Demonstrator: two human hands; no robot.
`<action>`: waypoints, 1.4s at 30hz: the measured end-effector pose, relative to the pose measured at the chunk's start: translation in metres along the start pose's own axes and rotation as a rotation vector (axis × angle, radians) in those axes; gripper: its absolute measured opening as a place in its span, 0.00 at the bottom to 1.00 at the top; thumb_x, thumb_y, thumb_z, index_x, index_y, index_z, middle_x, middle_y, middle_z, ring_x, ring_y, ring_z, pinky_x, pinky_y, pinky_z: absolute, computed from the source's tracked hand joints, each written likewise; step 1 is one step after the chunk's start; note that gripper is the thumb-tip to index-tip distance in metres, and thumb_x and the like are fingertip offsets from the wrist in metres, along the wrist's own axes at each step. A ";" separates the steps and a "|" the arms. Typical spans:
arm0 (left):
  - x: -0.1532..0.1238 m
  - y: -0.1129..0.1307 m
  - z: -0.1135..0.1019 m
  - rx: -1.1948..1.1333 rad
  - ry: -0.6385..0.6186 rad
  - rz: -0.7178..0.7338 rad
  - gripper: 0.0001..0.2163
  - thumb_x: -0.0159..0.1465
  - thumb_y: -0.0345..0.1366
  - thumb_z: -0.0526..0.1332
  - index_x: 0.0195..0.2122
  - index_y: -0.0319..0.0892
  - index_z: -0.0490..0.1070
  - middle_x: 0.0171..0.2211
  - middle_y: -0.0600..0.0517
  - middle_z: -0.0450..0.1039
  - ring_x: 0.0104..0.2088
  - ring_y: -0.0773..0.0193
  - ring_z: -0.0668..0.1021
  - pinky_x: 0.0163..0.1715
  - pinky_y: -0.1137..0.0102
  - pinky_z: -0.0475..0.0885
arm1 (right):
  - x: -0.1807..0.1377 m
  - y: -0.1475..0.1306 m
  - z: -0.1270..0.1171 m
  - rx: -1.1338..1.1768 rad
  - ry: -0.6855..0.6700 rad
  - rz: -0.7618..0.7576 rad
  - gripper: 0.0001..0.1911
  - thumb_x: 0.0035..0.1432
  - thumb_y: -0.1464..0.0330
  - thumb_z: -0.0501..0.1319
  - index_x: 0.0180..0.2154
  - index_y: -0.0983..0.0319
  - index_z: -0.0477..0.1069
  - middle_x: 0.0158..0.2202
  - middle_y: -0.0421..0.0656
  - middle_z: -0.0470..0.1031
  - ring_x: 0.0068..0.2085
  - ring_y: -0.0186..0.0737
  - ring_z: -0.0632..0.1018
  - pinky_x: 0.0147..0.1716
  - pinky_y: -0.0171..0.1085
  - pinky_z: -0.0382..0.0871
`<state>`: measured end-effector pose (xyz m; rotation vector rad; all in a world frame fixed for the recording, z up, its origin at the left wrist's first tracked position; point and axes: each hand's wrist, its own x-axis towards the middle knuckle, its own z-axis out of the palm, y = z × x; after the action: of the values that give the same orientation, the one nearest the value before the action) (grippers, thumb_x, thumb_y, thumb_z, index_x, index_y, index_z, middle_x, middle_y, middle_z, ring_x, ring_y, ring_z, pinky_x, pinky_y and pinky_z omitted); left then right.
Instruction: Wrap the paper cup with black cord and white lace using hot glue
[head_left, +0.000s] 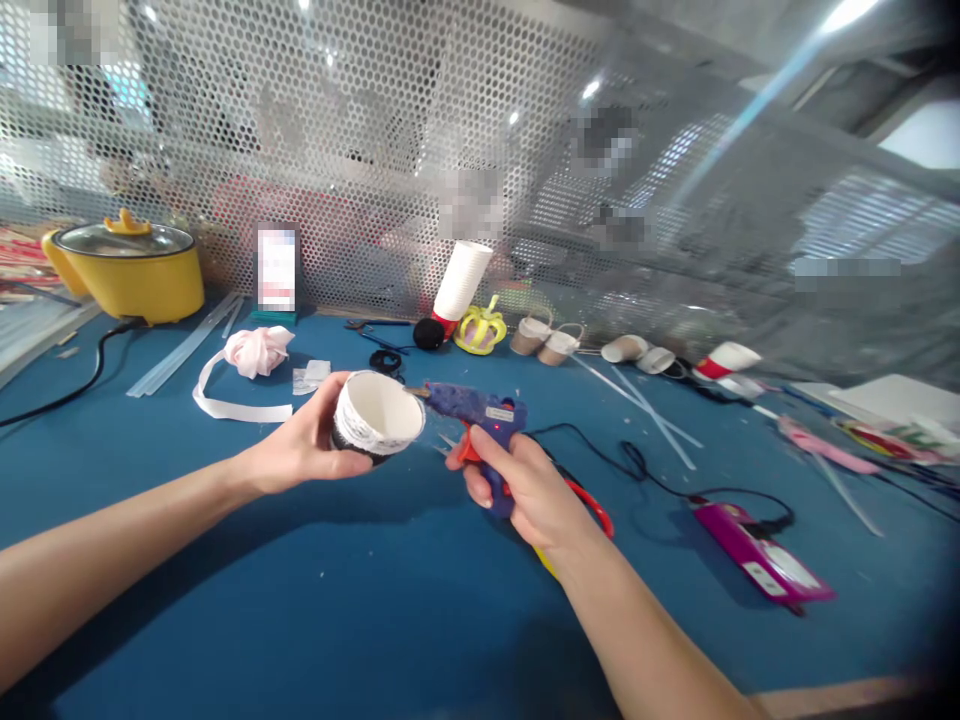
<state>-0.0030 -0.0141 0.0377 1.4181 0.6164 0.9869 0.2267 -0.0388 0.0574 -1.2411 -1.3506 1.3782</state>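
Observation:
My left hand (304,440) grips a small paper cup (377,413) wrapped in white lace, held on its side with the mouth toward me. My right hand (525,485) is closed round the grip of a blue glue gun (480,410) with an orange trigger; a finger lies on the trigger. The gun's nozzle points left and sits right against the cup's rim. Both are held a little above the blue table (337,600).
A yellow pot (127,265) stands back left. White ribbon with a pink fabric flower (251,360), glue sticks (187,345), a stack of white cups (461,280), a yellow crown (480,330), several small cups (555,343), red scissors (592,505) and a magenta package (761,555) lie about. A perforated metal screen (420,150) closes the back.

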 end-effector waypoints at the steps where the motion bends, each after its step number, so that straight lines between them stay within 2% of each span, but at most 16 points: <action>1: 0.000 0.000 0.000 0.016 0.002 -0.006 0.31 0.47 0.34 0.66 0.49 0.43 0.52 0.44 0.48 0.63 0.40 0.61 0.71 0.39 0.67 0.69 | -0.001 -0.001 0.000 -0.095 0.032 -0.036 0.20 0.51 0.54 0.59 0.23 0.65 0.70 0.12 0.36 0.62 0.16 0.28 0.63 0.17 0.30 0.56; 6: 0.000 -0.004 -0.004 0.195 0.033 -0.004 0.29 0.48 0.35 0.65 0.49 0.42 0.53 0.44 0.48 0.64 0.43 0.60 0.70 0.41 0.67 0.68 | -0.007 -0.004 0.000 -0.585 0.205 -0.165 0.21 0.54 0.54 0.55 0.21 0.63 0.68 0.16 0.41 0.69 0.19 0.33 0.70 0.20 0.32 0.63; 11: 0.001 -0.006 -0.006 0.320 0.035 0.000 0.27 0.49 0.36 0.64 0.48 0.42 0.54 0.44 0.48 0.65 0.43 0.59 0.71 0.40 0.68 0.68 | -0.008 -0.004 -0.006 -0.790 0.196 -0.242 0.20 0.54 0.54 0.54 0.20 0.62 0.65 0.14 0.39 0.67 0.17 0.34 0.70 0.20 0.32 0.64; 18: 0.001 -0.004 -0.006 0.367 -0.040 0.016 0.27 0.49 0.35 0.64 0.49 0.41 0.55 0.45 0.48 0.66 0.45 0.58 0.71 0.43 0.67 0.68 | -0.006 -0.009 -0.008 -0.619 0.144 -0.179 0.20 0.53 0.52 0.55 0.25 0.63 0.69 0.15 0.39 0.67 0.18 0.34 0.70 0.19 0.31 0.64; 22: 0.001 -0.007 -0.006 0.350 -0.017 0.019 0.29 0.49 0.36 0.65 0.51 0.41 0.55 0.46 0.46 0.66 0.46 0.57 0.71 0.43 0.67 0.68 | -0.005 -0.009 -0.009 -0.536 0.072 -0.136 0.20 0.51 0.53 0.58 0.23 0.64 0.69 0.17 0.40 0.68 0.19 0.32 0.69 0.20 0.31 0.63; 25: 0.000 -0.008 -0.007 0.360 0.002 -0.003 0.31 0.49 0.37 0.65 0.52 0.40 0.55 0.48 0.45 0.66 0.47 0.55 0.70 0.44 0.66 0.68 | -0.004 -0.008 -0.011 -0.341 0.035 -0.127 0.20 0.52 0.54 0.58 0.24 0.65 0.71 0.14 0.38 0.66 0.17 0.30 0.66 0.20 0.31 0.61; 28: 0.000 -0.009 -0.006 0.352 -0.008 -0.047 0.30 0.49 0.39 0.66 0.52 0.39 0.57 0.46 0.45 0.68 0.45 0.55 0.72 0.43 0.65 0.69 | -0.002 -0.007 -0.012 -0.116 0.023 -0.083 0.20 0.51 0.53 0.59 0.26 0.65 0.72 0.12 0.36 0.62 0.15 0.28 0.62 0.17 0.30 0.56; 32: -0.001 -0.009 -0.005 0.288 0.022 -0.005 0.31 0.48 0.38 0.67 0.52 0.39 0.57 0.47 0.45 0.68 0.48 0.54 0.70 0.47 0.64 0.67 | 0.000 -0.005 -0.007 0.033 -0.011 0.015 0.20 0.49 0.53 0.61 0.25 0.65 0.70 0.12 0.35 0.62 0.15 0.27 0.61 0.16 0.30 0.53; 37: 0.000 -0.005 -0.003 0.252 0.039 0.006 0.32 0.47 0.39 0.67 0.52 0.39 0.56 0.49 0.43 0.67 0.49 0.54 0.70 0.48 0.63 0.67 | -0.001 -0.006 0.000 0.034 -0.037 0.048 0.19 0.50 0.54 0.60 0.25 0.64 0.69 0.11 0.35 0.61 0.15 0.28 0.61 0.17 0.31 0.54; 39: 0.000 -0.006 -0.003 0.259 0.040 0.002 0.32 0.47 0.39 0.67 0.52 0.39 0.57 0.47 0.44 0.68 0.48 0.54 0.71 0.47 0.63 0.68 | -0.002 -0.006 0.001 -0.051 -0.024 0.017 0.19 0.51 0.53 0.59 0.25 0.65 0.69 0.11 0.35 0.61 0.15 0.28 0.62 0.17 0.31 0.55; 42: 0.000 -0.008 -0.003 0.297 0.057 -0.009 0.30 0.47 0.40 0.67 0.50 0.39 0.58 0.46 0.45 0.69 0.46 0.55 0.72 0.44 0.64 0.69 | -0.004 -0.004 0.001 -0.302 0.047 -0.068 0.21 0.53 0.53 0.56 0.24 0.64 0.70 0.13 0.37 0.64 0.17 0.31 0.66 0.20 0.32 0.61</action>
<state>-0.0040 -0.0120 0.0297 1.6495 0.8372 0.9593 0.2262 -0.0420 0.0621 -1.3995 -1.5950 1.1197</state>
